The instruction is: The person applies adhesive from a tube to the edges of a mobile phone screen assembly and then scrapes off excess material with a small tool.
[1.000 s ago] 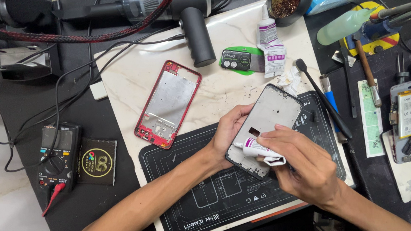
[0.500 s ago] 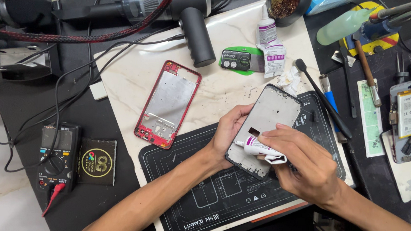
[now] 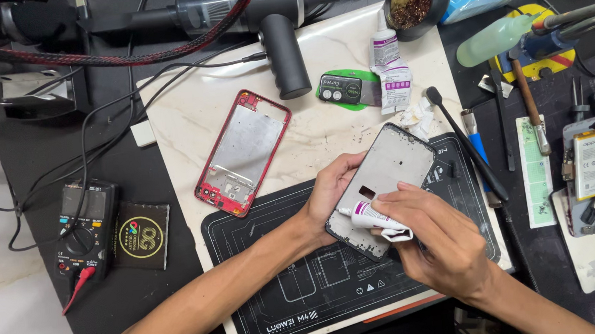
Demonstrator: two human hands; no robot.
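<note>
My left hand (image 3: pixel 329 187) grips the left edge of a grey phone screen panel (image 3: pixel 390 174), which lies face down and tilted over a black work mat (image 3: pixel 299 285). My right hand (image 3: pixel 434 238) pinches a small white glue tube (image 3: pixel 369 216), its tip resting near the panel's lower left edge. A red phone frame (image 3: pixel 242 152) lies on the white marble slab (image 3: pixel 322 127) to the left of both hands.
A black multimeter (image 3: pixel 84 224) and a dark square box (image 3: pixel 140 235) sit at the left. A black handheld blower (image 3: pixel 282 46) lies at the top. Glue bottle (image 3: pixel 385 46), brush (image 3: pixel 464 141), screwdrivers and an open phone (image 3: pixel 593 171) crowd the right side.
The glue tube and my right hand have shifted very slightly along the panel's lower edge. My left hand and the panel have stayed put.
</note>
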